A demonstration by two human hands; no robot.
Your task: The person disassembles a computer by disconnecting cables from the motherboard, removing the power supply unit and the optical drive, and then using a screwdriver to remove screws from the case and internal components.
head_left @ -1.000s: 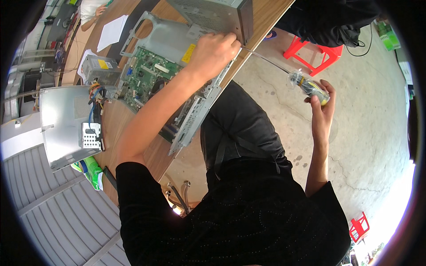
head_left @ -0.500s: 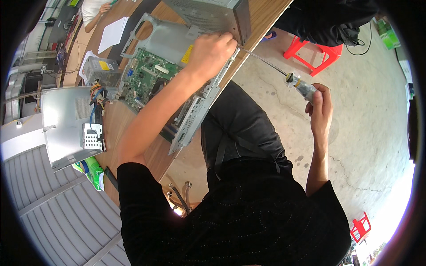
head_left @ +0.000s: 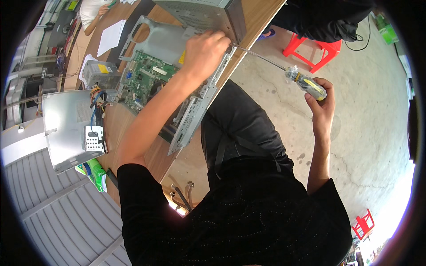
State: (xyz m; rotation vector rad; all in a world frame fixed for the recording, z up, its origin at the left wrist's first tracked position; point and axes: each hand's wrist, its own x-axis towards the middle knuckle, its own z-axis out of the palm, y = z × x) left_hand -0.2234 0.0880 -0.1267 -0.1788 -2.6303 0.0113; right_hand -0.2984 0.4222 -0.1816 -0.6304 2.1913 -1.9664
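Note:
An opened desktop computer case [head_left: 153,37] lies on the table edge with its green motherboard [head_left: 146,73] bare. My left hand [head_left: 206,53] is closed at the case's far right corner; its fingertips and whatever they pinch are hidden. Out over the floor, my right hand [head_left: 324,95] grips the handle of a screwdriver [head_left: 306,83]. Clear plastic wrap and yellow show on that handle. The long shaft runs up and left, its tip at the case's front rail [head_left: 213,86], beside my left fingers. Whether the tip sits in a screw is too small to tell.
A grey metal box [head_left: 213,17] stands just beyond the case. Left are a power supply [head_left: 101,73] with bundled wires, a metal side panel [head_left: 71,128] and white paper [head_left: 111,37]. A red stool [head_left: 313,51] stands beside a dark-clothed person. Another person's hand [head_left: 104,9] shows far left.
The screwdriver handle has turned in my right hand, so its yellow part now shows. My right fingers have shifted around it. The left hand stays at the case corner; the view has shifted slightly.

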